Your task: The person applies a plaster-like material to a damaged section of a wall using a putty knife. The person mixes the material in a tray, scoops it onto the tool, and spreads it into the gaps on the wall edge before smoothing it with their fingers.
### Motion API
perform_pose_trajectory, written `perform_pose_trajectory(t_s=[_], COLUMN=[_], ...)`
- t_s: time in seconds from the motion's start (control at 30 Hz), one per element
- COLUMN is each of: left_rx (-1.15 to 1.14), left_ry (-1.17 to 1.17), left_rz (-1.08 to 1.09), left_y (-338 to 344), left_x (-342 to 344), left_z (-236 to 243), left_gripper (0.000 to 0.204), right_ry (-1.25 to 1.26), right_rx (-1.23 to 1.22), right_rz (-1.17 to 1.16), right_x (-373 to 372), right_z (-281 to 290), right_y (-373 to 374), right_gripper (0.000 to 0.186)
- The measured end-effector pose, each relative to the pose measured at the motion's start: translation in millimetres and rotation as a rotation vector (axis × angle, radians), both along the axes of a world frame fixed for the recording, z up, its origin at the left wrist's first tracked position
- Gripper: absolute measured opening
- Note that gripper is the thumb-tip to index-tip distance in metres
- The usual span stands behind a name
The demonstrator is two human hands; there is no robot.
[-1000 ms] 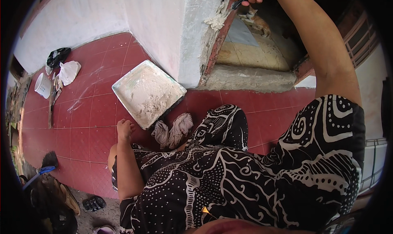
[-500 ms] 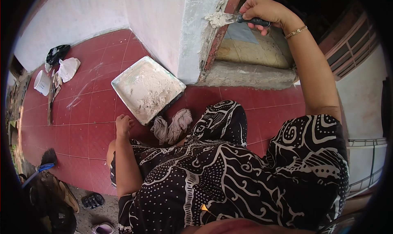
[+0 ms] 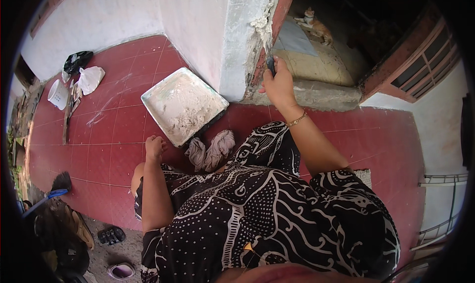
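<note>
My right hand [image 3: 278, 83] is closed around the dark handle of a putty knife [image 3: 269, 61]. The knife points up along the door frame's edge, its blade mostly hidden by wet, pale plaster [image 3: 263, 28] lying against the broken wall edge [image 3: 251, 60]. My left hand [image 3: 155, 147] has its fingers curled, with nothing seen in them, above my bent knee. Just beyond it, a square white tray [image 3: 159, 129] holds a spread of the same pale plaster. A twisted greyish cloth [image 3: 217, 149] lies against the tray's near corner.
A raised concrete doorsill [image 3: 311, 92] crosses the opening; inside lies an orange and white cat [image 3: 316, 26]. On the red tiled floor [image 3: 114, 159] at left are a white bucket [image 3: 58, 96], plastic bags [image 3: 90, 80] and a wooden strip [image 3: 66, 124]. A broom [image 3: 60, 188] and footwear [image 3: 112, 235] are lower left.
My right hand has come down and left, turning the putty knife from sideways to upright. The plaster is now on the wall edge. The cat has come into sight; my left hand stays near the tray.
</note>
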State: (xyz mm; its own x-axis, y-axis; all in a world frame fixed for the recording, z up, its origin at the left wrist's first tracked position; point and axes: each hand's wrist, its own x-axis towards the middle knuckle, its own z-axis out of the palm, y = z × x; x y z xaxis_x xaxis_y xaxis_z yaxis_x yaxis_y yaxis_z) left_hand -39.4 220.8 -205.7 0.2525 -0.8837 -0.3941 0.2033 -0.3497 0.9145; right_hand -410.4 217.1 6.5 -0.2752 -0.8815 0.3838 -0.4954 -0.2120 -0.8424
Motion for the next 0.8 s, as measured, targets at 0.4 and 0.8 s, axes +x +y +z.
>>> perform_pose_trajectory(t_s=[0.4, 0.8], left_rx=[-0.009, 0.039], left_ry=[0.004, -0.028], left_rz=[-0.048, -0.023], left_y=[-3.7, -2.9], left_x=[3.7, 10.5], left_z=[-1.0, -4.9], left_gripper=[0.008, 0.045], right_ry=[-0.379, -0.445], right_rx=[-0.038, -0.126], right_rz=[0.067, 0.047], right_x=[-18.3, 26.7], right_z=[-24.7, -42.0], right_y=[9.0, 0.5], right_gripper=[0.032, 0.037])
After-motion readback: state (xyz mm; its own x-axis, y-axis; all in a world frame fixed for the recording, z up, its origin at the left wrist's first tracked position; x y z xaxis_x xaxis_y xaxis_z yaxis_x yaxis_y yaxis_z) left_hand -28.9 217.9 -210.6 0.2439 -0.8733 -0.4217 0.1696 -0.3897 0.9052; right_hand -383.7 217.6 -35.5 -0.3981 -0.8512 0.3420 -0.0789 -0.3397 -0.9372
